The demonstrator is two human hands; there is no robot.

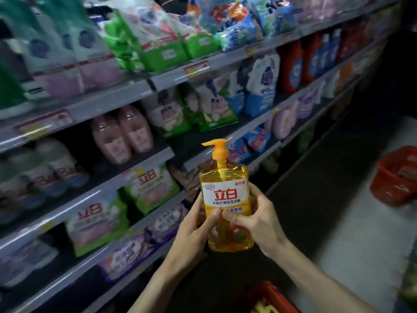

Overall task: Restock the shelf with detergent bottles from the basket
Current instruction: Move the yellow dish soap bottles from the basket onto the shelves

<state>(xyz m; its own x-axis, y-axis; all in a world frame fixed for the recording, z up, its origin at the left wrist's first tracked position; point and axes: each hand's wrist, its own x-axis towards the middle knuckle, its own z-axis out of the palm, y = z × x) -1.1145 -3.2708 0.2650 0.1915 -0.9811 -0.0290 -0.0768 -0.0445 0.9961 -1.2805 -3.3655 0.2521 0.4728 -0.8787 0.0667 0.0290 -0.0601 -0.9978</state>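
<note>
A yellow detergent bottle (226, 190) with an orange pump top and a white label stands upright in the air in front of the shelves (144, 157). My left hand (194, 229) grips its lower left side, thumb across the label. My right hand (255, 219) grips the lower right side, thumb meeting the left thumb on the front. A red basket (274, 297) sits at the bottom edge below my arms, only its rim and some yellow contents showing.
The shelves on the left hold pink bottles (123, 135), green and white detergent bags (149, 186) and blue bags. A dark gap lies on the shelf right of the pink bottles. A second red basket (394, 177) stands on the aisle floor at right.
</note>
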